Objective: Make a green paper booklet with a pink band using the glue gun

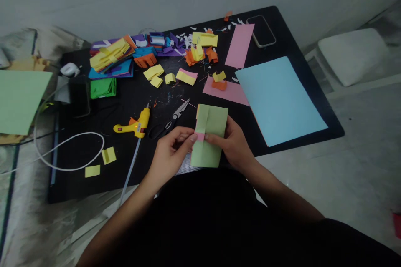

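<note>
Between my two hands is a folded light-green paper (213, 127), held over the table's near edge. A small pink paper strip (199, 136) lies across its left part. My left hand (172, 149) pinches the strip and the paper's left edge between thumb and fingers. My right hand (233, 144) grips the green paper from the right, thumb on top and fingers behind it. Just beyond my left hand lie scissors (172, 121) with black handles, blades partly open. A yellow glue gun (134, 123) with a long clear glue stick lies left of them.
The black table (131, 179) carries paper scraps, a stack of coloured papers (112, 54), a green paper bundle (103, 87) and two phones, one dark (79, 96). Blue sheets (282, 100) lie right, beside pink strips (239, 46). A white cable (73, 169) loops at left.
</note>
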`<control>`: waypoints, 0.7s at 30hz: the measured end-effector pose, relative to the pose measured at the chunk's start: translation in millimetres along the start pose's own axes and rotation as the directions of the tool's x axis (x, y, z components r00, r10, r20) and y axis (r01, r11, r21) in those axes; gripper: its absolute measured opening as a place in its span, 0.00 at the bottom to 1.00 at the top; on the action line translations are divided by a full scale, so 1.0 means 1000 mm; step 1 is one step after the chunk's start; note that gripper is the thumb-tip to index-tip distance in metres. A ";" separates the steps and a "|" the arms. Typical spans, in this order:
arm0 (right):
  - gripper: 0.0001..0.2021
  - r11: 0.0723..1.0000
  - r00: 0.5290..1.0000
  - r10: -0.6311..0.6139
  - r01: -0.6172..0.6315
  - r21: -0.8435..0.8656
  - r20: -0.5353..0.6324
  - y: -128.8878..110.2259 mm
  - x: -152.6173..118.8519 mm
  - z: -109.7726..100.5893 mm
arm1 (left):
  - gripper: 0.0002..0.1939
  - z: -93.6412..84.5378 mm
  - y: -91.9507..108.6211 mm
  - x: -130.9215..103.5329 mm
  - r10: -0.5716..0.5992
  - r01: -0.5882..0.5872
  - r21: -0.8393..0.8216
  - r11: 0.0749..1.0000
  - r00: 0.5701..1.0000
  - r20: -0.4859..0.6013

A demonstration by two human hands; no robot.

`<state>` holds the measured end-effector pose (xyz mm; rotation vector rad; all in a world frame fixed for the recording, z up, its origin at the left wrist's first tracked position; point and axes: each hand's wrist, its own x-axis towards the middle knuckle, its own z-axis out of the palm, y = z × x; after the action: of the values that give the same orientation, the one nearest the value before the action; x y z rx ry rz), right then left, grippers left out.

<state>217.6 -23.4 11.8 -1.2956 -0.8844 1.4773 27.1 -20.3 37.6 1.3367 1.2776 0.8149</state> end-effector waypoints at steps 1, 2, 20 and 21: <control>0.26 1.000 1.000 -0.009 0.009 -0.021 0.008 0.000 0.000 0.001 | 0.09 0.001 0.000 0.000 -0.008 0.008 -0.027 1.000 1.000 -0.008; 0.27 0.999 1.000 -0.018 0.018 -0.035 0.014 0.000 -0.001 0.002 | 0.09 0.002 0.000 0.000 -0.017 0.016 -0.046 0.999 1.000 -0.014; 0.05 0.906 0.964 -0.251 0.265 -0.331 0.083 -0.010 -0.018 0.004 | 0.12 0.007 -0.013 -0.012 0.044 -0.043 0.015 0.999 0.997 -0.070; 0.06 0.907 0.965 -0.251 0.260 -0.332 0.070 -0.009 -0.018 0.005 | 0.12 0.007 -0.013 -0.013 0.050 -0.049 0.018 0.999 0.996 -0.068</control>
<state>214.4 -37.2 26.6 -1.3456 -1.3185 1.1696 28.5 -36.6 25.8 1.3685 1.3112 0.8929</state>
